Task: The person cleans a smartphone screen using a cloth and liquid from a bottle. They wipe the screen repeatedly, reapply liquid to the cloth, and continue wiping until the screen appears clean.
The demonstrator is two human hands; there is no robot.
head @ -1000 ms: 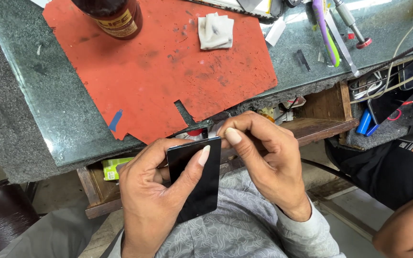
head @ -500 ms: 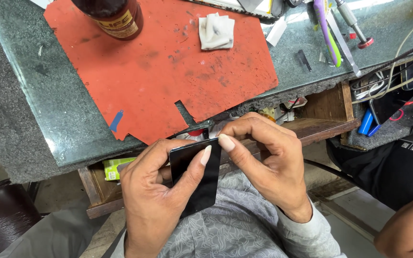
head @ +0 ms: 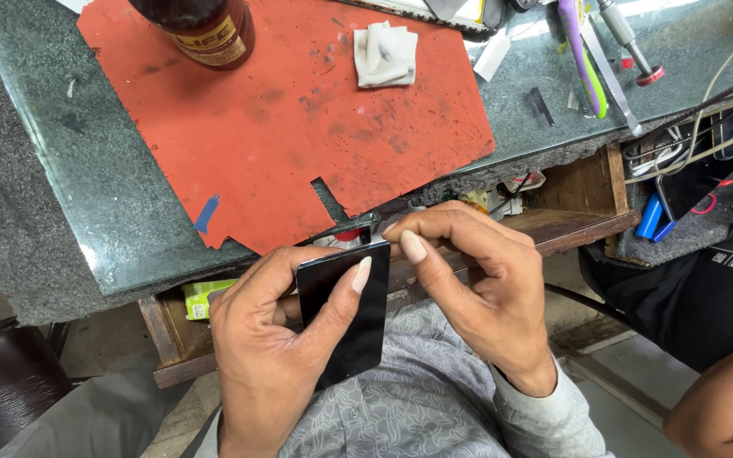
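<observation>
Our left hand (head: 277, 339) is gripping a black smartphone (head: 345, 309) over our lap, thumb lying across its glossy face, just below the edge of the green stone workbench (head: 61, 195). Our right hand (head: 477, 288) is pinching the phone's top corner between thumb and curled fingers. We are working near an orange mat (head: 282, 119) holding a folded white cloth (head: 385, 55).

A dark green stone-topped desk (head: 61, 195) fills the upper view, its front edge rough and grey. An orange-red mat (head: 299, 119) covers its middle. Under the front edge sits an open wooden drawer (head: 591, 191). At the lower left corner stands a dark brown chair (head: 2, 382) on a pale floor (head: 629, 407). Daylight glints along the desk's far right edge.
</observation>
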